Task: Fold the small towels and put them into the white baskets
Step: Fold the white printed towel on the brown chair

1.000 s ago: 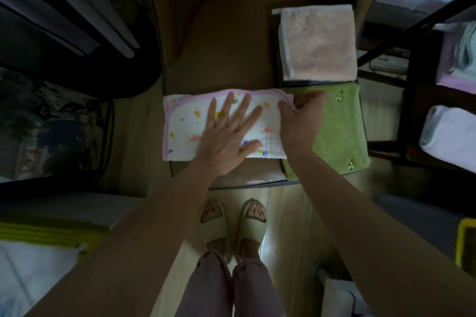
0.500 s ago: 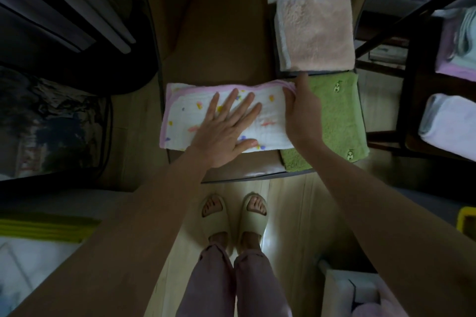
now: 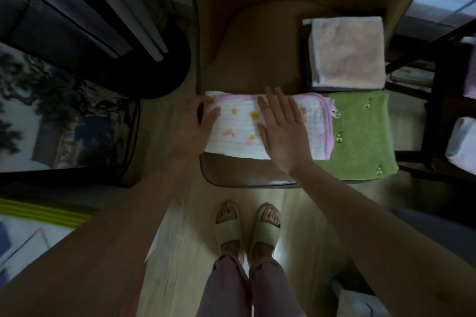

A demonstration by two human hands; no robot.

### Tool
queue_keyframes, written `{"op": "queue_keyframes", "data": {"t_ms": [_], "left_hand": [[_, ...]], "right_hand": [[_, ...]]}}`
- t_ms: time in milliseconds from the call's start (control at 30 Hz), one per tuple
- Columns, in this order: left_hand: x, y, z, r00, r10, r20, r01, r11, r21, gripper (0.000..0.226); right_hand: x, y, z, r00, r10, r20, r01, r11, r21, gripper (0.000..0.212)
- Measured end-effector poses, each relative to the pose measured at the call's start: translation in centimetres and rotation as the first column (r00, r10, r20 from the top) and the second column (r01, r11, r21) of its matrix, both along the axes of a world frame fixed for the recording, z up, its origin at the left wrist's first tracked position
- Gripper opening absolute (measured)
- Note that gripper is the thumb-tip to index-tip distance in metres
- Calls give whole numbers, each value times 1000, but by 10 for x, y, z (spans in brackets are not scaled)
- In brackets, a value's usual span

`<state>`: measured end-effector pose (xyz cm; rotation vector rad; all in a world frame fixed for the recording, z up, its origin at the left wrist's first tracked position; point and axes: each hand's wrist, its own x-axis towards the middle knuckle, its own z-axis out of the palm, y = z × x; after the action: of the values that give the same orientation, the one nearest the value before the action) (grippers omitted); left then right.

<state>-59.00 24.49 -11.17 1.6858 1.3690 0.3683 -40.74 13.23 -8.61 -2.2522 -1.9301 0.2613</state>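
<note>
A white towel with a pink border and coloured spots (image 3: 239, 131) lies folded into a strip across the front of a brown chair seat (image 3: 257, 59). My left hand (image 3: 195, 123) grips its left end, thumb on top. My right hand (image 3: 283, 131) lies flat on the middle of the towel, fingers spread. A green towel (image 3: 360, 136) lies flat at the right, partly under the white one. A folded pink towel (image 3: 347, 51) rests behind the green one.
A dark rack (image 3: 438, 100) at the right holds folded white and pink cloths (image 3: 463, 144). A dark rounded object (image 3: 90, 20) and a patterned panel stand at the left. My feet in slippers (image 3: 247, 224) stand on the wooden floor below the chair.
My left hand slid from the towel's middle to its left end and took hold there. My right hand moved from the right end onto the middle. The towel now looks shorter.
</note>
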Motion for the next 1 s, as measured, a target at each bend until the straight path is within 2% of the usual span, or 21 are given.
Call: {"op": "queue_keyframes", "data": {"t_ms": [133, 233, 333, 433, 500, 567, 633, 700, 800, 867, 1000], "left_hand": [[2, 13, -4, 992, -120, -26, 123, 982, 142, 37], [0, 20, -1, 981, -182, -67, 191, 963, 189, 32], [2, 27, 3, 972, -218, -85, 229, 961, 156, 29], [11, 31, 7, 942, -274, -193, 301, 945, 125, 28], [15, 31, 7, 966, -199, -165, 217, 971, 101, 26], [13, 31, 6, 993, -38, -109, 46, 997, 68, 31], [10, 30, 6, 996, 28, -83, -26, 999, 21, 34], [10, 27, 9, 997, 9, -82, -10, 1000, -3, 31], [12, 23, 11, 998, 56, 2, -55, 988, -144, 55], [12, 24, 11, 998, 64, 14, -60, 975, -213, 53], [15, 27, 13, 998, -38, -53, 31, 992, -122, 38]], "right_hand": [[1, 2, -23, 993, 99, 61, -94, 993, -72, 54], [1, 1, -33, 990, 114, 85, -106, 990, -97, 58], [-1, -1, -39, 989, 111, 100, -102, 991, -88, 60], [-2, -2, -41, 990, 100, 99, -92, 992, -83, 61], [-2, -2, -41, 992, 90, 90, -82, 992, -96, 62], [-2, -3, -42, 993, 78, 83, -70, 993, -99, 62], [-2, -4, -43, 994, 75, 85, -67, 993, -96, 62], [-3, -2, -42, 993, 77, 93, -67, 993, -99, 62], [-3, 3, -39, 990, 87, 108, -79, 994, -82, 62], [-5, 8, -37, 987, 112, 114, -103, 992, -78, 63], [-15, 18, -35, 987, 131, 90, -125, 990, -69, 64]]}}
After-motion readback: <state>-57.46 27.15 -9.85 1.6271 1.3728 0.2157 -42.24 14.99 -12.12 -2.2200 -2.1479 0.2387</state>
